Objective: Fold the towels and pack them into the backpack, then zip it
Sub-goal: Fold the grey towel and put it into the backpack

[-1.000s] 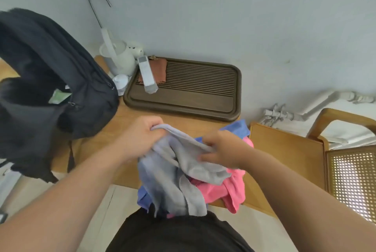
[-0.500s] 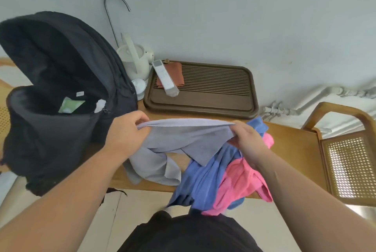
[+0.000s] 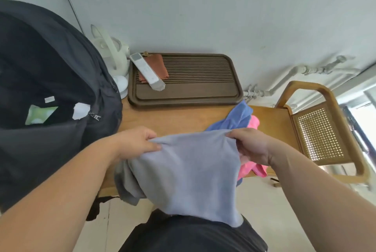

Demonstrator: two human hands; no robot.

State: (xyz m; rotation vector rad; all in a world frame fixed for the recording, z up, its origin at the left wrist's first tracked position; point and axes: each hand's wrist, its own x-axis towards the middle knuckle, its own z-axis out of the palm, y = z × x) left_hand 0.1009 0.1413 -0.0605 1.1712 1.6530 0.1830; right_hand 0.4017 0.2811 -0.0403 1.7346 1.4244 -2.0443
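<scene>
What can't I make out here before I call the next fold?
Head view: blue towel and pink towel, mostly hidden behind the grey towel and right hand.
The backpack: cut off by the left edge; interior too dark to judge.
Grey towel's left part: bunched below the left hand, layers unclear.

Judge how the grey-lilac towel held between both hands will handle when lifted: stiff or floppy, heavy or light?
Probably floppy: the soft grey-lilac cloth towel sags between the left hand and the right hand, its lower part hanging in loose folds. Likely light: fingers pinching the top edge alone carry it. Its matte, fuzzy surface suggests it will not slip easily.
</scene>
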